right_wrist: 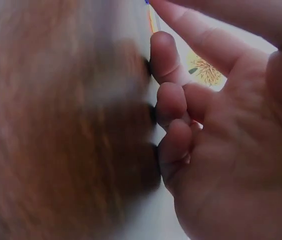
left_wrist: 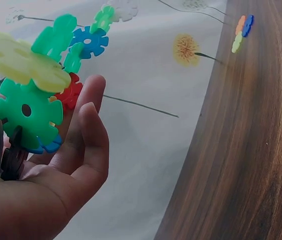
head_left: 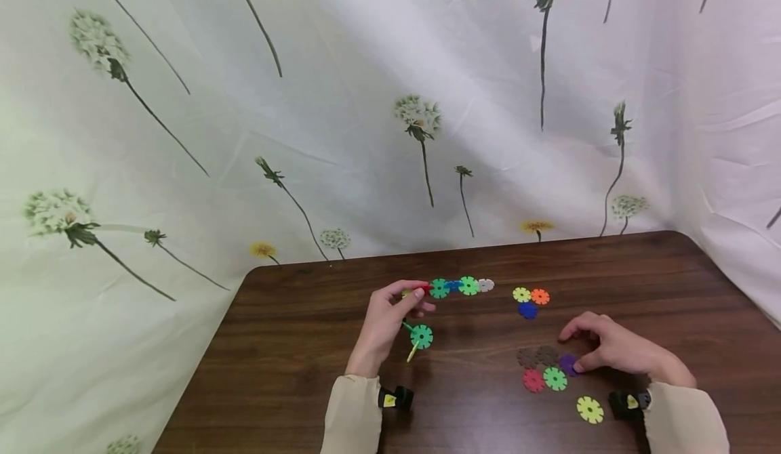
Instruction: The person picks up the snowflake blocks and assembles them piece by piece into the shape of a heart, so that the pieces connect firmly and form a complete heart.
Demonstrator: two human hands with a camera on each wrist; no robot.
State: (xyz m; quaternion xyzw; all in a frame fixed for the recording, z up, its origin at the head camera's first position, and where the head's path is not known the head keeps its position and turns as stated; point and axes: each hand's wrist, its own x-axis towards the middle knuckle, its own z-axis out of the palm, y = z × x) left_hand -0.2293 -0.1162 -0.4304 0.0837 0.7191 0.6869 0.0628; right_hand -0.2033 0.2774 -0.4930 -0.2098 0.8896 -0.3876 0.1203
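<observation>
We see a chain of linked discs (head_left: 439,288) in the left hand (head_left: 383,322), held above the left-middle of the counter (head_left: 281,345), its fingers pinching it beside a red link (left_wrist: 70,94). Each disc is flat, round and notched along its rim, with a small hole at the centre; they slot together at angles, in green, blue, yellow and red, out to a whitish end disc (head_left: 485,284) at the right. A green disc (head_left: 421,336) hangs at the near side. The surfaces look like smooth plastic, faintly shiny.

On the right, we see the right hand (head_left: 619,349) with its thumb touching a purple disc (head_left: 568,364), the forefinger spread away from the thumb and the other fingers bent. Beside it lie two brown discs (head_left: 547,355), a red disc (head_left: 533,380) and a light-green disc (head_left: 555,379), all on dark, streaky wood grain. Behind hangs a creased, dandelion-printed cloth (head_left: 342,101).
</observation>
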